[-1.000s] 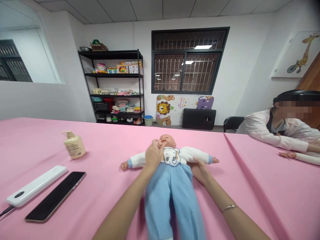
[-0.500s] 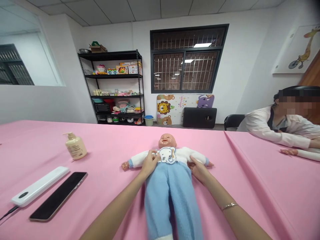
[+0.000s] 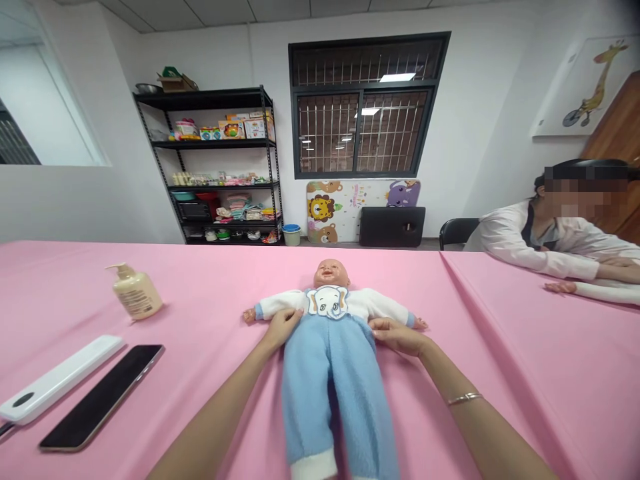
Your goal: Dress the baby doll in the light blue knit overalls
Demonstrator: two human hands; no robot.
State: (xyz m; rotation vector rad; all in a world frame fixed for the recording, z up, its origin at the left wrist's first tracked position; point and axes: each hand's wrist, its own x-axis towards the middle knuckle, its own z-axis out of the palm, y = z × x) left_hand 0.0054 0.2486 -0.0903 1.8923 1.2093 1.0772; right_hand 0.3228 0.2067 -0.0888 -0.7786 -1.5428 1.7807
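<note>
A baby doll point(image 3: 332, 273) lies on its back with its arms spread and its head away from me. It wears a white top with an elephant face point(image 3: 327, 303) on the chest and light blue fleece pants point(image 3: 307, 380). At the left side of the waist, my left hand point(image 3: 283, 328) is closed, its fingertips pinching the clothing's edge. My right hand point(image 3: 400, 337), with a silver bracelet on that wrist, pinches the blue pants at the other side of the waist. The fingertips are partly hidden by cloth.
A pink cloth point(image 3: 210, 287) covers the table. To the left are a pump bottle point(image 3: 137, 293), a white device point(image 3: 63, 380) with a cord, and a black phone point(image 3: 105, 397). On the right, a person point(image 3: 545, 233) leans beside another doll's arm point(image 3: 605, 292). Shelves point(image 3: 215, 143) stand behind.
My left hand has moved down from the chest to the waist side. My right hand has slid slightly down from near the doll's sleeve. The view has shifted a little; the doll stays lying.
</note>
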